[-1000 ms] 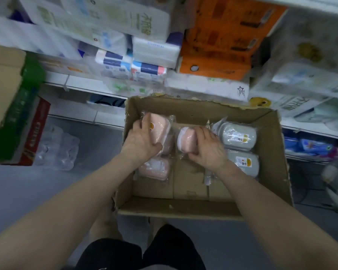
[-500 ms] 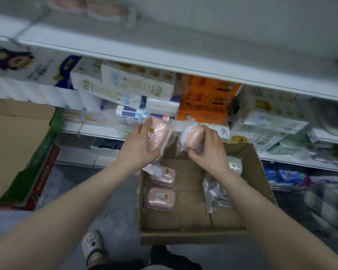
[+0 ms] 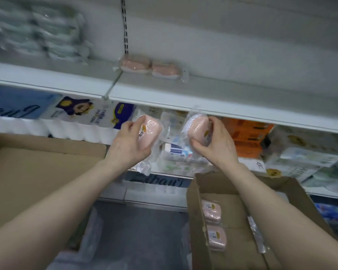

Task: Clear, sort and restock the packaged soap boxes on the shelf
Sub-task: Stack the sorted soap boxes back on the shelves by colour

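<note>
**Two soap boxes held just under the shelf lip**

Gripping one pink soap box (image 3: 151, 133) in the left hand (image 3: 128, 145), fingers and thumb curled round its near end; gripping a second soap box (image 3: 196, 129) in the right hand (image 3: 215, 145) in the same way. Hands apart, side by side, with a gap between the two packs. Both packs in the air, just below the front edge of the shelf (image 3: 183, 98).

Likely to slip: shiny loose film, with wrap tails hanging under the left hand and standing above the right pack. Could catch such a tail on the shelf edge directly above the right hand, or knock a pack against that edge when lifting. Could also push the pair of soap boxes (image 3: 148, 67) already lying up and beyond the hands, nearer the left one, touching each other by the back wall.

Open room: wide bare shelf surface beyond and to the right of the right hand. Less room left of the wire divider (image 3: 113, 82), because of blurred pale packs (image 3: 37, 30) there. Below the right forearm, a small carton (image 3: 194, 221) with spare soap boxes (image 3: 211, 211); under the left forearm, a larger carton (image 3: 37, 172). Safer to rise clear of the lip first, then go forward.
</note>
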### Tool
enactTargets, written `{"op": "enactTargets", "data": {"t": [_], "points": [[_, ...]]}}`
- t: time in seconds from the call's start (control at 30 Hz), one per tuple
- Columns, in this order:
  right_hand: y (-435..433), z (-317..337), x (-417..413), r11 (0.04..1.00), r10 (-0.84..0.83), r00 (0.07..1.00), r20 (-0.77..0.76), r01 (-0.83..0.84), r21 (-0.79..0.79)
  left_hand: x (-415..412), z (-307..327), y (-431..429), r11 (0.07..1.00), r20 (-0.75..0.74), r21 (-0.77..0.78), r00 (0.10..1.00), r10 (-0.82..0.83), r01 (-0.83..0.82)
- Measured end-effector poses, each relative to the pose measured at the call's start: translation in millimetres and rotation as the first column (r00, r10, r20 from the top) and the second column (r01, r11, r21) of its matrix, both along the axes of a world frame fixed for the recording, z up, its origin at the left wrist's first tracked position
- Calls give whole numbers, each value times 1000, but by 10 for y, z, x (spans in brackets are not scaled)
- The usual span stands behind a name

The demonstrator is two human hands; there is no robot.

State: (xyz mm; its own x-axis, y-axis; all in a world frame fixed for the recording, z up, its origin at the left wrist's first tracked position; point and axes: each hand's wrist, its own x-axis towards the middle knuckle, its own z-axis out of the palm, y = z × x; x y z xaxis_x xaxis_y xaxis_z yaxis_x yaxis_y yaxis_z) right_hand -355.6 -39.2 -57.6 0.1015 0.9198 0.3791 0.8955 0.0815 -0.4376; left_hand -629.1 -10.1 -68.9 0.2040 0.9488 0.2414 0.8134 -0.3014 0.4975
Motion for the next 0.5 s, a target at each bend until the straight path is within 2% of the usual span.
{"op": "enactTargets", "data": {"t": [0.23,0.5], "points": [[546,371,-584,996,5,995,96,-14,90,-722,393,486,999,-8,41,1000,10,-10],[1506,685,-688,981,-61,960,272,7,195,-989,643,1320,997,-67,67,998,-19,23]]}}
